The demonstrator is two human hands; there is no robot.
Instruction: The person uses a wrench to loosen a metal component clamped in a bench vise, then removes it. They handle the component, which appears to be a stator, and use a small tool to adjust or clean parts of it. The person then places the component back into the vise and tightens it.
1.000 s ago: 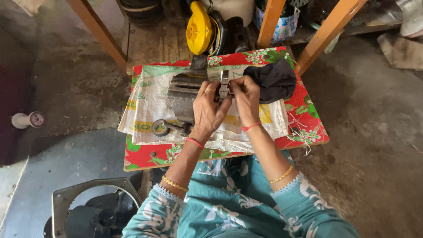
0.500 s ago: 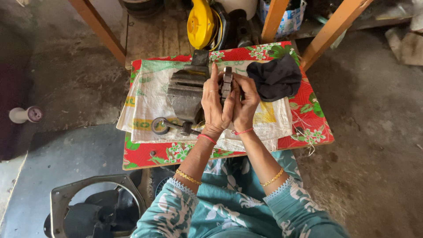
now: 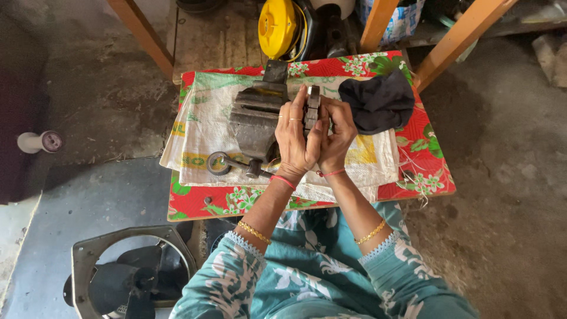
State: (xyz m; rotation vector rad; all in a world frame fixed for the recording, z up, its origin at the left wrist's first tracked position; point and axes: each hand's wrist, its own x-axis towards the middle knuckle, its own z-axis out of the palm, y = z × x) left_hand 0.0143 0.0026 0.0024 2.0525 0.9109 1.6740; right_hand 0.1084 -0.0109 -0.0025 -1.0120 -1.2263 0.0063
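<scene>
Left hand [image 3: 298, 139]: raised over the middle of the tabletop, palm pressed flat against the left face of the small metal part [image 3: 312, 109]; grip wrapped against it, fingers upright.
Right hand [image 3: 338, 136]: mirrors the left, thumb and fingers closed on the part's right side; grip clamped on the part together with the other hand.
Small metal part: a dark, blocky, ridged piece, held upright between both palms, just above the bench vise [image 3: 255, 121] and right of its body; only its top edge and one narrow side show.
How it will handle: looks like solid steel or cast iron, so likely heavy for its size, stiff and not fragile; the grimy surface may be a little slippery. The flat side faces seem the surest place to hold it, as both palms do now.
Bench vise: grey and worn, lying on the white woven sack [image 3: 207, 127], its screw handle [image 3: 227, 164] with a ring end pointing to the near left.
Black cloth [image 3: 378, 101]: bunched at the far right of the sack, just beside the right hand, apart from the part.
Tabletop [image 3: 425, 159]: small, covered in a red floral cloth.
Around: a grey fan housing [image 3: 127, 274] on the floor at near left; a yellow disc-shaped object [image 3: 277, 26] beyond the far edge.
</scene>
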